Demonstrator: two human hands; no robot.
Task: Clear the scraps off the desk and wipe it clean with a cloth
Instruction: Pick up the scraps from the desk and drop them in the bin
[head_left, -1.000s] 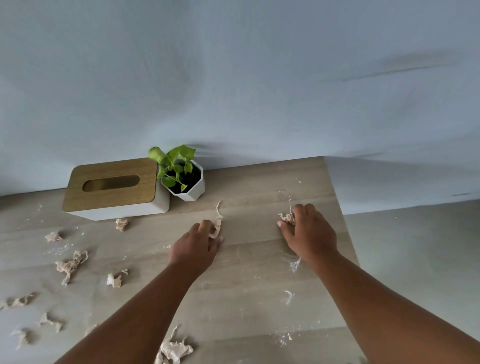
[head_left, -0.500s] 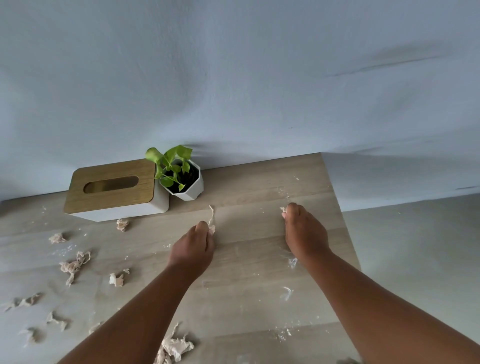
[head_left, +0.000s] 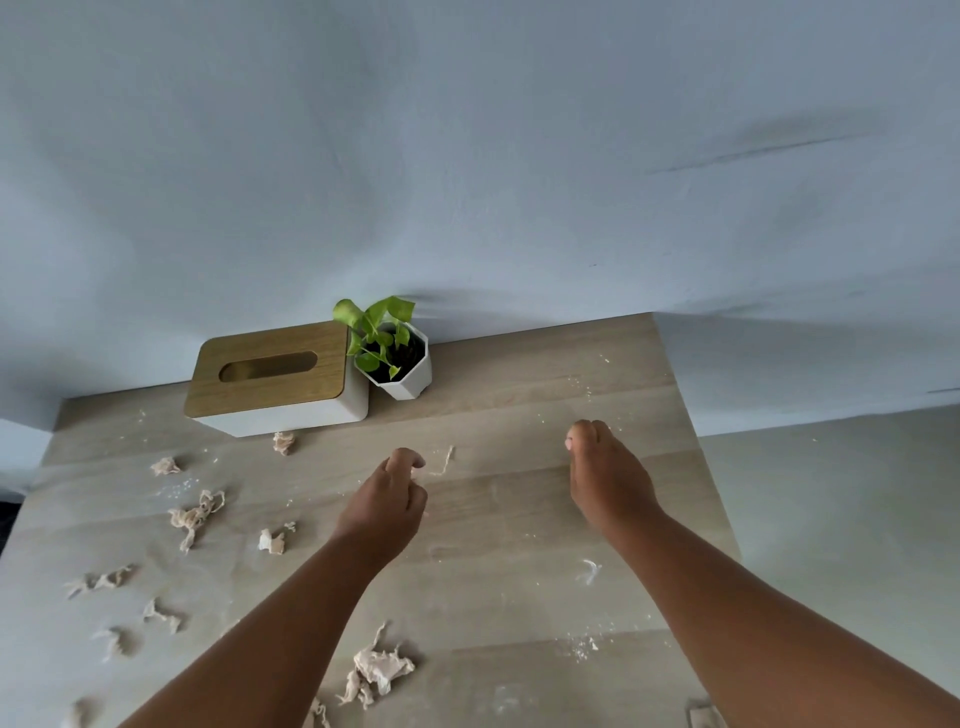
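Note:
The light wooden desk (head_left: 519, 525) is littered with crumpled beige paper scraps. My left hand (head_left: 387, 501) hovers mid-desk with its fingers curled, pinching the lower end of a thin paper strip (head_left: 444, 461). To the right, my right hand (head_left: 605, 478) is closed in a fist with a small scrap hidden inside. Several scraps lie to the left, such as a twisted one (head_left: 195, 517) and a small one (head_left: 271, 542). A bigger wad (head_left: 382, 670) lies near the front, between my forearms. No cloth is in view.
A white tissue box with a wooden lid (head_left: 275, 376) and a small potted plant (head_left: 397, 358) stand at the back against the wall. White crumbs and a smear (head_left: 589, 571) mark the right side. The desk's right edge drops to the floor.
My right hand has closed fully over the scrap it was picking at. My left hand has kept the strip. The view has shifted so that more of the desk's left side shows.

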